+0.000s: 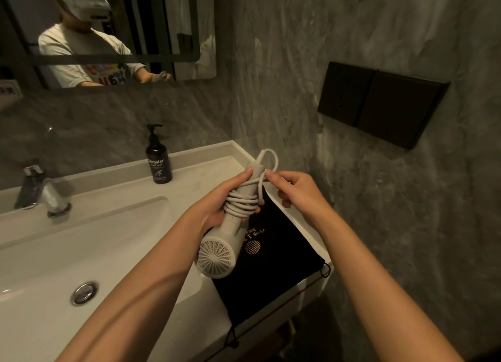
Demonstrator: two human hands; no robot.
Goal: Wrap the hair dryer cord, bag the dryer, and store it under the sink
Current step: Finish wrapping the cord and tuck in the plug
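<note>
The head camera looks down at a pale tabletop (189, 190) with a sink (67, 247) set in it. The left hand (217, 201) is wrapped around the handle of a white hair dryer (222, 247) and holds it up over the tabletop, with the round back grill pointing toward the camera. The cord (244, 201) goes around the handle in several loops, and one loose loop sticks up past the end of the handle. The right hand (295, 188) pinches the cord near that end with its fingertips. A black bag (276, 269) with gold marks lies flat on the tabletop under the dryer, at the right edge. A dark soap bottle (158, 161) stands behind the sink, and a shiny tap (40, 190) is on the left.
</note>
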